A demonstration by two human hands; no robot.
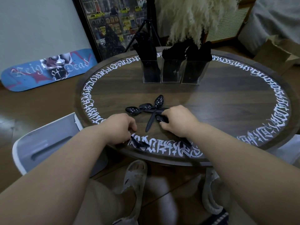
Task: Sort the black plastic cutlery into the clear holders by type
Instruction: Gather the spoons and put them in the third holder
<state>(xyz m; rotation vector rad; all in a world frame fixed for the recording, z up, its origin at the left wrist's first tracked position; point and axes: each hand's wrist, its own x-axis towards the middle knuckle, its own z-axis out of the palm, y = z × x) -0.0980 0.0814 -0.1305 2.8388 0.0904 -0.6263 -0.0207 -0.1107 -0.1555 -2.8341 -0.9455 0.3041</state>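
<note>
Five loose spoons (pixel 158 101) (possibly more), three clear holders (pixel 172 70).

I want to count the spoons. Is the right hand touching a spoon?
Touching. The head view shows the right hand with its fingers curled round a black spoon, the bowl poking out at the fingertips and the handle passing under the palm.

- A round dark wood table (pixel 227 98), ringed with white calligraphy-style lettering, carries everything.
- Three clear holders (pixel 172 71) stand side by side at the far edge, each packed with black cutlery.
- A loose cluster of black plastic spoons (pixel 146 109) lies near the middle, handles crossing.
- One more black utensil (pixel 140 143) lies on the lettering at the near rim.
</note>
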